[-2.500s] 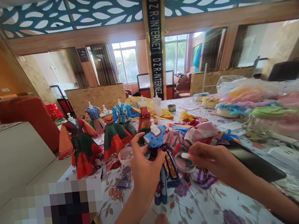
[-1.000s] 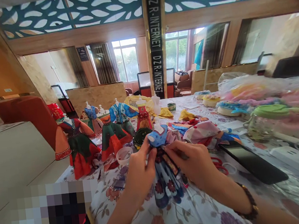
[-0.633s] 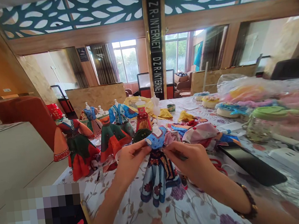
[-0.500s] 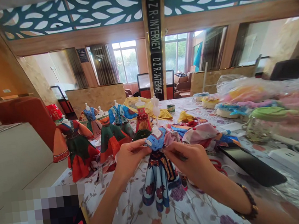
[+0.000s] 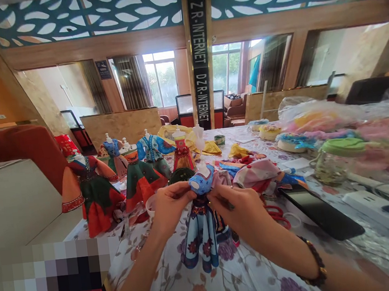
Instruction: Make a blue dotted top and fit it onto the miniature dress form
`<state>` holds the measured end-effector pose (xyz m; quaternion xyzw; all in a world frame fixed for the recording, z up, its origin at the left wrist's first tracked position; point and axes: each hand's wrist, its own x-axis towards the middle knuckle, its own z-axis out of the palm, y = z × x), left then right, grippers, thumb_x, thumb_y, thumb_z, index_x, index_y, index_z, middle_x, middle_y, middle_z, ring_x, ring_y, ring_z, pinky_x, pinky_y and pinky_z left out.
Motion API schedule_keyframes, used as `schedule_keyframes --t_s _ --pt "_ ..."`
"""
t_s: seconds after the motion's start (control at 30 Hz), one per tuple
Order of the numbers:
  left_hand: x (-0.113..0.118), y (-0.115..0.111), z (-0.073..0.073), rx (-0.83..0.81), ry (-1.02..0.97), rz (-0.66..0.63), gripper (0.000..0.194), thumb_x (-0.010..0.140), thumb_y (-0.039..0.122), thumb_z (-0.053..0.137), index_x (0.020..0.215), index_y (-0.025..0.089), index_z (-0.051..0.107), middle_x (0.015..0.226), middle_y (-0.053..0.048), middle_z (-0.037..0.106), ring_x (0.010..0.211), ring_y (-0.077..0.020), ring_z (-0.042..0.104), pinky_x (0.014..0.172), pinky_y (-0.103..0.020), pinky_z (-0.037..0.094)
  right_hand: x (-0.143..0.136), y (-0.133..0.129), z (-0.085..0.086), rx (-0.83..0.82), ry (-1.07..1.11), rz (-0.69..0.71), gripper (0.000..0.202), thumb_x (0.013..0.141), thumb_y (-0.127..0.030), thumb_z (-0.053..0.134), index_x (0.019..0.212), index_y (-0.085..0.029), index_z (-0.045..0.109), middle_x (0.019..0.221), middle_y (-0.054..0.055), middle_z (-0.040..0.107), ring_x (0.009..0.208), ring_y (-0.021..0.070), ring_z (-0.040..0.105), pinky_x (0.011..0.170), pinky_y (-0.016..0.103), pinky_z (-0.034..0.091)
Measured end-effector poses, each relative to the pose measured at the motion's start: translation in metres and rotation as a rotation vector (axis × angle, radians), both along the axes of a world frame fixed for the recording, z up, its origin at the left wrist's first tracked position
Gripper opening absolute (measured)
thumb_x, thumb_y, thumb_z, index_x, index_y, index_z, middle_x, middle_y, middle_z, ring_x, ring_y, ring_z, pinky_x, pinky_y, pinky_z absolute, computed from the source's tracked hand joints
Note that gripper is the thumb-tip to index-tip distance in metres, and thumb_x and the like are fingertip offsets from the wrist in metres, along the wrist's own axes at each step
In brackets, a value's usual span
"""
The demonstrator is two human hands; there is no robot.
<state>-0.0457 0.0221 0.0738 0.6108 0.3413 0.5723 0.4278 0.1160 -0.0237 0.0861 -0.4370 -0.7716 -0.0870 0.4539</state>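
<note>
R hand [image 5: 240, 205] has swung in from the right over the last couple secs, now at the waist of the blue-topped mini mannequin [image 5: 203, 181], upright in front of the person. Fingertips bunched; can't tell what's btwn them. L hand [image 5: 168, 208] pinches the opp. side, thumb & fingers nearly closed. Other dressed mannequins [image 5: 100, 194] behind, left; blk-screened device [image 5: 321, 211] off right.

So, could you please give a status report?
Left grip holding dressed mannequin by its blue bodice. Right grip at its waist, hold unclear. Mannequin roughly upright. Black phone apart, to the right.
</note>
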Motion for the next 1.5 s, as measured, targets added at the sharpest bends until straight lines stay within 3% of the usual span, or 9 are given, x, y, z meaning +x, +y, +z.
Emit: schedule_keyframes --t_s 0.3,0.43,0.67,0.83,0.93,1.03,1.13,1.27,1.5 --pt "-0.001 -0.003 0.003 0.001 0.047 -0.044 0.019 0.066 0.024 0.072 0.083 0.015 0.07 0.08 -0.004 0.074 0.079 -0.0198 0.068 0.076 -0.03 0.052 0.004 0.005 0.007 -0.122 0.001 0.073 0.017 0.08 -0.013 0.056 0.065 -0.019 0.062 0.054 -0.001 0.065 0.045 0.0109 0.056 0.045 0.02 0.034" --pt "-0.004 -0.008 0.009 -0.009 0.086 -0.071 0.025 0.061 0.025 0.076 0.083 0.017 0.066 0.084 -0.004 0.073 0.085 -0.0209 0.067 0.077 -0.03 0.053 0.004 0.003 0.006 -0.101 0.059 0.077 0.016 0.08 -0.014 0.056 0.069 -0.02 0.065 0.058 -0.001 0.069 0.049 0.0123 0.062 0.047 0.019 0.038" --pt "0.004 -0.02 0.019 0.061 0.167 0.006 0.027 0.063 0.016 0.072 0.084 0.019 0.055 0.086 0.0 0.071 0.082 -0.0154 0.066 0.079 -0.026 0.051 0.001 -0.009 0.004 0.003 0.025 0.042 0.017 0.084 -0.013 0.052 0.077 -0.019 0.067 0.063 0.001 0.071 0.05 0.0132 0.063 0.048 0.02 0.043" --pt "0.01 -0.023 0.019 0.111 0.184 0.089 0.028 0.062 0.011 0.068 0.084 0.019 0.051 0.083 0.002 0.067 0.082 -0.0148 0.065 0.078 -0.025 0.05 0.005 -0.015 0.003 -0.006 -0.016 0.101 0.023 0.088 -0.012 0.046 0.089 -0.015 0.069 0.074 0.006 0.073 0.06 0.0163 0.067 0.053 0.022 0.048" --pt "0.012 -0.024 0.02 0.097 0.198 0.131 0.026 0.062 0.014 0.066 0.081 0.019 0.05 0.082 0.001 0.067 0.083 -0.0159 0.064 0.076 -0.025 0.05 0.011 -0.015 0.001 -0.089 -0.008 0.135 0.027 0.089 -0.016 0.044 0.1 -0.017 0.069 0.07 0.004 0.072 0.053 0.0148 0.064 0.05 0.022 0.047" --pt "0.012 -0.025 0.022 0.083 0.186 0.125 0.024 0.062 0.015 0.066 0.079 0.019 0.05 0.081 0.001 0.067 0.082 -0.0158 0.064 0.076 -0.025 0.05 0.018 -0.014 0.002 -0.187 0.089 0.154 0.023 0.089 -0.02 0.048 0.096 -0.019 0.07 0.059 -0.001 0.068 0.045 0.0115 0.058 0.045 0.02 0.042" --pt "0.011 -0.026 0.024 0.058 0.184 0.114 0.023 0.062 0.015 0.067 0.077 0.02 0.05 0.077 0.002 0.066 0.079 -0.0151 0.064 0.075 -0.025 0.05 0.026 -0.013 0.006 -0.183 0.185 0.094 0.02 0.087 -0.022 0.051 0.094 -0.019 0.07 0.052 -0.003 0.064 0.041 0.0102 0.053 0.041 0.019 0.038" --pt "0.011 -0.025 0.023 0.03 0.161 0.101 0.024 0.062 0.014 0.068 0.077 0.02 0.05 0.077 0.003 0.066 0.078 -0.0149 0.064 0.075 -0.025 0.051 0.029 -0.008 0.006 -0.099 0.157 0.055 0.022 0.088 -0.022 0.049 0.094 -0.019 0.07 0.059 0.0 0.069 0.044 0.0115 0.056 0.044 0.02 0.04" --pt "0.009 -0.026 0.021 0.029 0.148 0.069 0.023 0.064 0.013 0.067 0.079 0.02 0.051 0.079 0.003 0.067 0.079 -0.0141 0.064 0.075 -0.025 0.051 0.02 0.0 -0.002 -0.069 0.127 0.126 0.023 0.089 -0.018 0.048 0.095 -0.021 0.07 0.079 0.003 0.074 0.06 0.0153 0.067 0.055 0.022 0.05"
